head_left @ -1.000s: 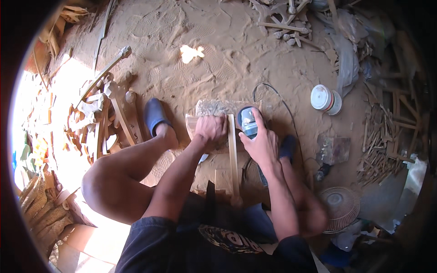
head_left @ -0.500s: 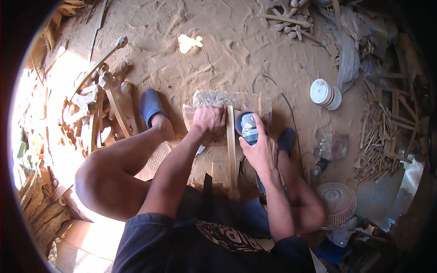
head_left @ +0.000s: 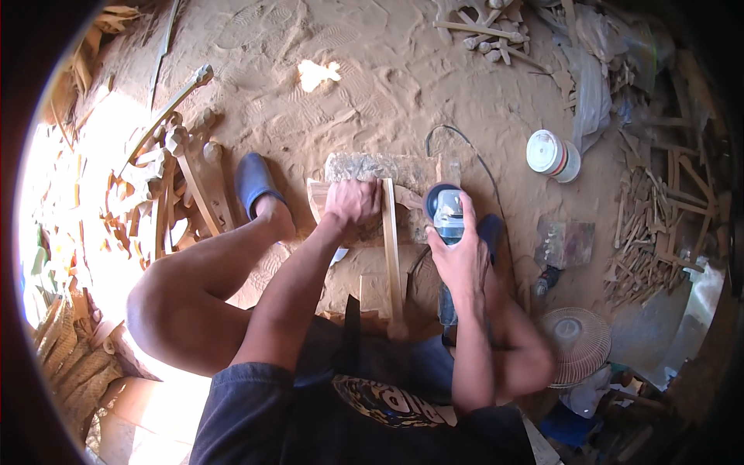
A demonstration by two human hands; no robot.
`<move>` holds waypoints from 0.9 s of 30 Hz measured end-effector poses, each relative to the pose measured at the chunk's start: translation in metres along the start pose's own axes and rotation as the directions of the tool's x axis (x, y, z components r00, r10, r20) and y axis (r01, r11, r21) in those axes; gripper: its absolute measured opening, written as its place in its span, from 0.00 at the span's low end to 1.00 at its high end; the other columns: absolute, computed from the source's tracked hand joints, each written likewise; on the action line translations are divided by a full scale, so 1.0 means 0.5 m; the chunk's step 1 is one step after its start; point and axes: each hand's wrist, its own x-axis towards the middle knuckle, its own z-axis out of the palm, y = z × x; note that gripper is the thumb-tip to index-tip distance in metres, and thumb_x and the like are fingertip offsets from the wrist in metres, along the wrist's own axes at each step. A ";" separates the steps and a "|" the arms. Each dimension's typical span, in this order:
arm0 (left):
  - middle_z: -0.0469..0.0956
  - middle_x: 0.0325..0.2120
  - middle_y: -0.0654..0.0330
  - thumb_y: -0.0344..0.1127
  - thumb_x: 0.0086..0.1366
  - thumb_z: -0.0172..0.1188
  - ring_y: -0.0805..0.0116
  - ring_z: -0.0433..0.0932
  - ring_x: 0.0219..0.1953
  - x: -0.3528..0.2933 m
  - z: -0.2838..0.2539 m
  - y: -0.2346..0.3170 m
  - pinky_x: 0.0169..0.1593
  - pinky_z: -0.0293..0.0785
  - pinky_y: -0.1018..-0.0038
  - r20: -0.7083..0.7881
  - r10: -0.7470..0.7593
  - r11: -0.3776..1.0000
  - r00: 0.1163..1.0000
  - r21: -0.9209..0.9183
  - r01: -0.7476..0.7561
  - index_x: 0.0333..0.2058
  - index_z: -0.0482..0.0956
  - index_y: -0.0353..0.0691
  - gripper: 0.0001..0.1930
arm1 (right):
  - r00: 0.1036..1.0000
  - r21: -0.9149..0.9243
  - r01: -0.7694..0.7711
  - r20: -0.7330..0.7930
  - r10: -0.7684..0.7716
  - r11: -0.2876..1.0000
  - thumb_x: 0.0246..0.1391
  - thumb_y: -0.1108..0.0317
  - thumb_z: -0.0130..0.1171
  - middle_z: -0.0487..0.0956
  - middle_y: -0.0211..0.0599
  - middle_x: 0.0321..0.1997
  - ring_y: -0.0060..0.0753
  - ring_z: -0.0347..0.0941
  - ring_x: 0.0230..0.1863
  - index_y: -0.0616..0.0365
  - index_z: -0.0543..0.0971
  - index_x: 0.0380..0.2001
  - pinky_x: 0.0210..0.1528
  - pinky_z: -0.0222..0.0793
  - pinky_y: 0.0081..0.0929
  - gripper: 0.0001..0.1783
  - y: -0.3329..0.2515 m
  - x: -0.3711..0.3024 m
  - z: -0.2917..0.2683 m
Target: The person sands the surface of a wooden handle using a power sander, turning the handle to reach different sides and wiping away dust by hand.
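Note:
My left hand (head_left: 355, 203) is closed in a fist over a curved, pale wooden piece (head_left: 318, 200), pressing it on a rough block (head_left: 380, 166) in front of me. The piece's broad end shows left of the fist and its narrow end to the right. In my right hand (head_left: 459, 260) is an angle grinder (head_left: 449, 213) with a round disc at its head. The disc sits at the piece's narrow end; I cannot tell whether they touch. A long wooden stick (head_left: 392, 263) runs from the block toward my lap, beside my left fist.
Carved wooden sticks (head_left: 190, 167) are piled at the left. A dark cord (head_left: 484, 167) curves over the sandy ground. To the right are a white-lidded tub (head_left: 546, 153), a transparent box (head_left: 564, 243), a round fan (head_left: 572, 345) and heaped wood scraps (head_left: 639, 225).
My right hand has moved the grinder a little to the right, away from the stick, uncovering the wooden piece's narrow end. My left hand stays on the piece.

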 end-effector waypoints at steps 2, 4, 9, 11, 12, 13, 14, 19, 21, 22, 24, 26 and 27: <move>0.86 0.27 0.41 0.51 0.79 0.47 0.37 0.87 0.32 0.014 0.004 0.003 0.39 0.83 0.46 0.071 -0.016 0.999 0.997 -0.040 0.018 0.39 0.83 0.43 0.22 | 0.996 0.046 0.074 0.045 -0.076 0.996 0.57 0.54 0.73 0.85 0.62 0.55 0.69 0.83 0.54 0.38 0.61 0.79 0.55 0.78 0.59 0.49 -0.008 0.025 0.009; 0.86 0.26 0.41 0.51 0.79 0.47 0.38 0.87 0.31 0.019 -0.003 0.013 0.39 0.83 0.46 0.076 0.004 1.000 0.997 -0.026 -0.002 0.39 0.83 0.43 0.21 | 0.988 -0.033 0.005 0.157 0.000 0.999 0.57 0.54 0.73 0.84 0.63 0.57 0.70 0.82 0.55 0.40 0.61 0.79 0.55 0.78 0.60 0.49 -0.031 0.041 0.012; 0.85 0.25 0.42 0.50 0.78 0.49 0.39 0.87 0.30 0.015 -0.024 0.022 0.37 0.83 0.46 0.093 -0.066 0.997 0.994 -0.036 0.069 0.38 0.83 0.44 0.20 | 1.000 0.025 0.028 -0.001 -0.028 0.999 0.56 0.53 0.73 0.86 0.60 0.54 0.70 0.84 0.50 0.39 0.61 0.79 0.53 0.78 0.60 0.50 0.035 0.019 0.050; 0.85 0.25 0.42 0.50 0.78 0.49 0.39 0.87 0.30 0.010 -0.017 0.012 0.37 0.83 0.46 0.093 -0.054 0.997 0.994 -0.047 0.058 0.37 0.82 0.44 0.19 | 0.997 -0.018 -0.071 0.029 0.071 0.997 0.56 0.53 0.73 0.86 0.60 0.54 0.70 0.84 0.50 0.39 0.61 0.79 0.54 0.79 0.59 0.50 0.026 -0.002 0.028; 0.85 0.25 0.42 0.50 0.79 0.48 0.39 0.87 0.30 0.002 -0.011 0.001 0.37 0.82 0.46 0.074 -0.047 0.998 0.996 -0.045 0.051 0.37 0.82 0.44 0.19 | 0.983 -0.061 -0.170 0.053 0.173 0.984 0.56 0.53 0.73 0.86 0.59 0.55 0.69 0.84 0.50 0.40 0.61 0.79 0.54 0.79 0.58 0.51 0.022 -0.013 0.015; 0.85 0.25 0.42 0.49 0.79 0.48 0.39 0.86 0.30 0.005 -0.013 0.001 0.37 0.82 0.46 0.052 -0.031 0.998 0.998 -0.044 0.033 0.36 0.82 0.44 0.19 | 0.977 -0.072 -0.200 0.053 0.204 0.977 0.55 0.55 0.73 0.85 0.58 0.58 0.67 0.84 0.52 0.41 0.62 0.78 0.56 0.79 0.55 0.49 0.017 -0.021 -0.005; 0.85 0.25 0.42 0.49 0.79 0.48 0.39 0.86 0.30 0.006 -0.015 0.002 0.37 0.82 0.46 0.044 -0.024 0.999 0.999 -0.046 0.026 0.36 0.82 0.44 0.19 | 0.978 -0.071 -0.199 0.043 0.202 0.977 0.55 0.55 0.73 0.85 0.58 0.58 0.67 0.84 0.52 0.41 0.62 0.78 0.56 0.79 0.55 0.49 0.021 -0.030 -0.017; 0.85 0.24 0.43 0.50 0.80 0.47 0.41 0.87 0.29 0.031 -0.108 0.031 0.38 0.82 0.47 0.062 -0.021 0.999 0.998 0.030 0.019 0.41 0.80 0.44 0.18 | 0.986 0.177 -0.097 -0.117 0.119 0.979 0.55 0.62 0.75 0.84 0.59 0.59 0.59 0.84 0.59 0.49 0.67 0.75 0.61 0.78 0.48 0.46 0.011 -0.055 -0.111; 0.83 0.21 0.46 0.48 0.79 0.50 0.45 0.85 0.23 0.038 -0.164 0.030 0.30 0.81 0.48 -0.033 0.001 0.996 0.999 0.090 0.002 0.42 0.77 0.44 0.15 | 0.988 0.217 -0.067 -0.120 0.095 0.974 0.55 0.63 0.75 0.84 0.58 0.60 0.55 0.84 0.59 0.53 0.67 0.75 0.61 0.78 0.46 0.46 -0.010 -0.049 -0.139; 0.83 0.21 0.46 0.48 0.79 0.50 0.45 0.85 0.23 0.042 -0.179 0.036 0.30 0.81 0.48 -0.042 0.008 0.995 0.999 0.100 -0.004 0.42 0.77 0.44 0.15 | 0.993 0.257 -0.020 -0.106 0.049 0.966 0.54 0.63 0.76 0.84 0.57 0.59 0.53 0.84 0.59 0.56 0.68 0.74 0.62 0.77 0.45 0.46 -0.015 -0.043 -0.149; 0.84 0.21 0.48 0.49 0.79 0.51 0.47 0.86 0.24 0.052 -0.202 0.055 0.29 0.80 0.50 -0.143 0.153 0.972 0.978 0.198 -0.123 0.43 0.76 0.45 0.14 | 0.995 0.304 0.034 -0.103 -0.002 0.952 0.54 0.64 0.76 0.85 0.55 0.59 0.51 0.84 0.58 0.59 0.68 0.74 0.62 0.77 0.43 0.46 -0.031 -0.030 -0.161; 0.86 0.24 0.48 0.48 0.80 0.50 0.48 0.87 0.25 0.041 -0.195 0.058 0.31 0.81 0.50 -0.171 0.206 0.966 0.964 0.190 -0.173 0.43 0.74 0.45 0.14 | 0.994 0.309 0.091 -0.092 -0.066 0.947 0.54 0.64 0.76 0.84 0.56 0.60 0.50 0.84 0.59 0.61 0.68 0.73 0.63 0.77 0.42 0.46 -0.050 -0.017 -0.161; 0.86 0.25 0.48 0.48 0.79 0.50 0.48 0.87 0.26 0.032 -0.187 0.058 0.32 0.81 0.49 -0.186 0.223 0.961 0.957 0.204 -0.184 0.43 0.74 0.44 0.14 | 0.990 0.274 0.131 -0.096 -0.108 0.953 0.54 0.64 0.76 0.82 0.57 0.64 0.49 0.82 0.63 0.60 0.68 0.74 0.65 0.76 0.41 0.46 -0.052 -0.008 -0.155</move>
